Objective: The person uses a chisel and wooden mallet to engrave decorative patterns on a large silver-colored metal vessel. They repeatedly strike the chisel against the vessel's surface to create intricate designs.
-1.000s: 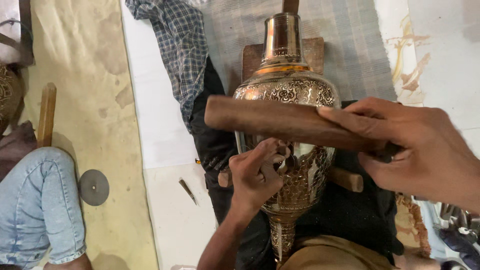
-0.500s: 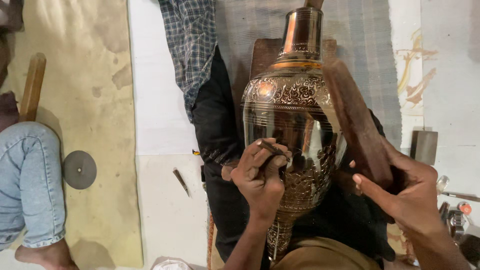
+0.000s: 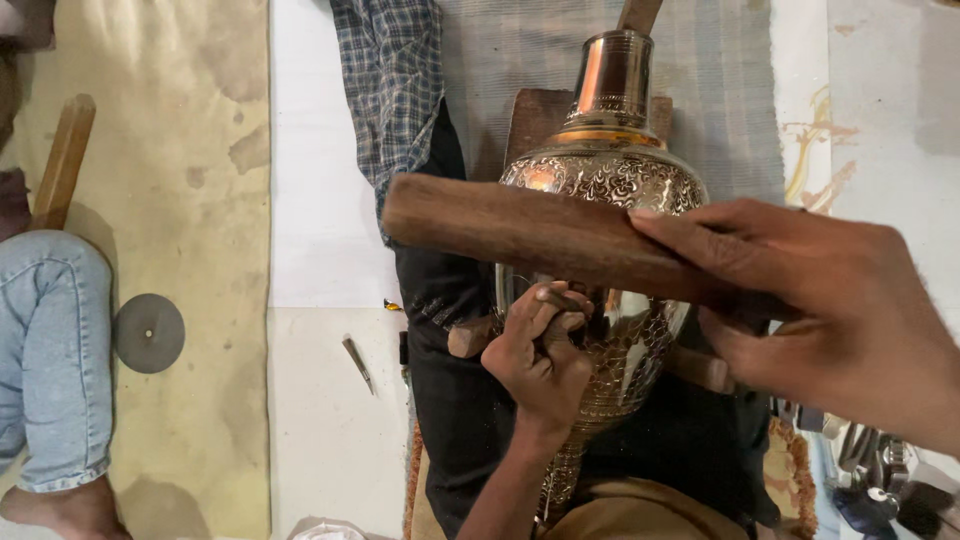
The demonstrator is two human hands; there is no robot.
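A large engraved metal vase (image 3: 600, 180) lies on dark cloth across my lap, its neck pointing away from me. My left hand (image 3: 540, 355) is closed around a small chisel, its tip pressed to the vase's belly. My right hand (image 3: 820, 310) grips a brown wooden mallet block (image 3: 520, 230), held level across the vase just above my left hand. The chisel is mostly hidden by my fingers.
A wooden block (image 3: 535, 120) supports the vase near its neck. A checked cloth (image 3: 395, 90) lies to the left. A small loose chisel (image 3: 357, 362) lies on the white sheet. A grey disc (image 3: 148, 333) and another person's jeans-clad leg (image 3: 50, 350) are at far left.
My right hand swung the wooden block down to the right of the vase and has brought it back level above my left hand. My left hand stayed on the vase.
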